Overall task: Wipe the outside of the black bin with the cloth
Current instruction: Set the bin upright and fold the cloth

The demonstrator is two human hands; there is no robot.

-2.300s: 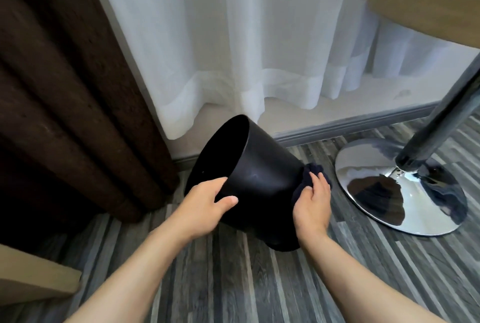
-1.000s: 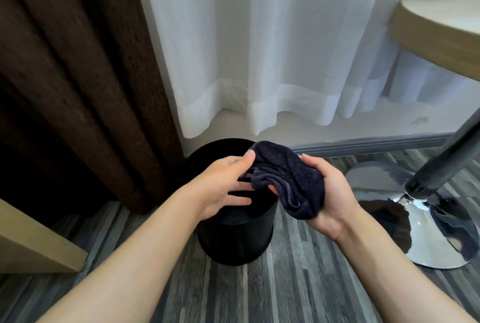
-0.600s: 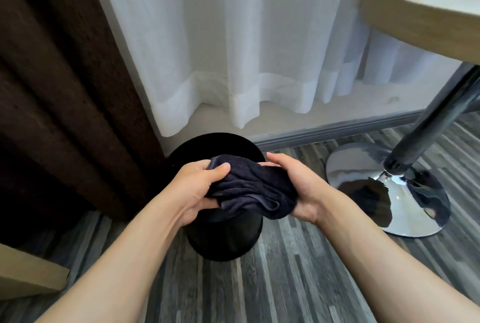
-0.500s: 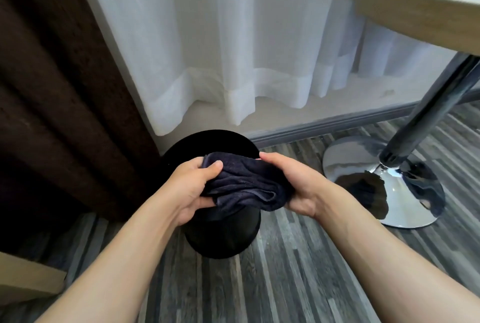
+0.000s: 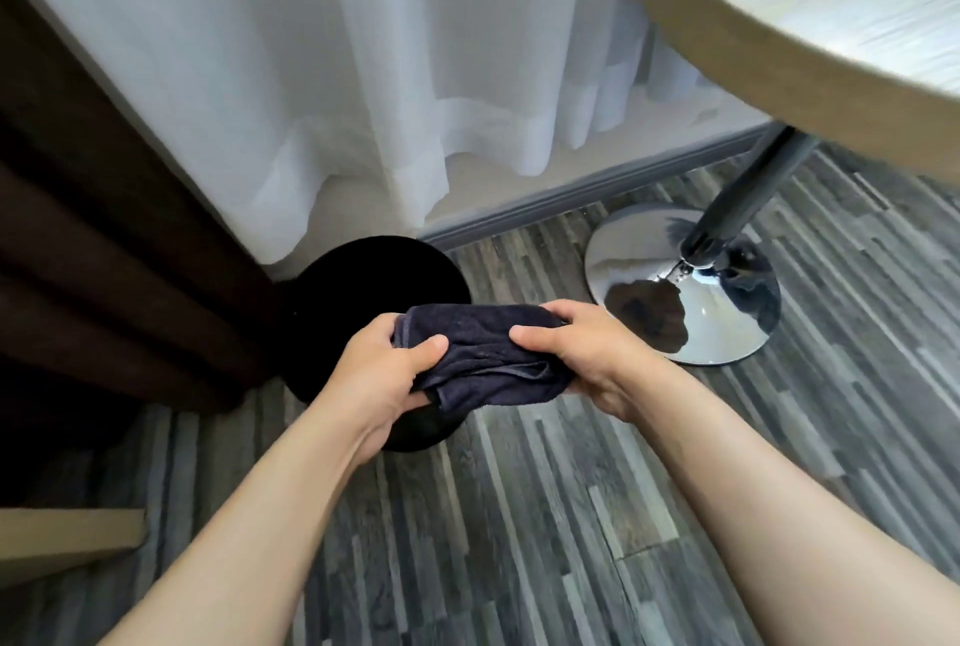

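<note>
The black bin (image 5: 363, 282) stands upright on the floor against the curtains, its open mouth facing up. Above its near side I hold a dark navy cloth (image 5: 483, 359) bunched between both hands. My left hand (image 5: 379, 375) grips the cloth's left end with the thumb on top. My right hand (image 5: 582, 354) grips the right end. Neither hand touches the bin, and the cloth and hands hide the bin's near wall.
A brown heavy curtain (image 5: 104, 256) hangs at the left and a white sheer curtain (image 5: 363, 74) behind the bin. A round table (image 5: 779, 48) on a chrome pole and disc base (image 5: 727, 302) stands at the right. A wooden board edge (image 5: 67, 536) sits low left.
The bin went from tilted in my hands to standing upright on the floor. Both hands took the cloth and bunched it above the bin; the view has shifted towards the table.
</note>
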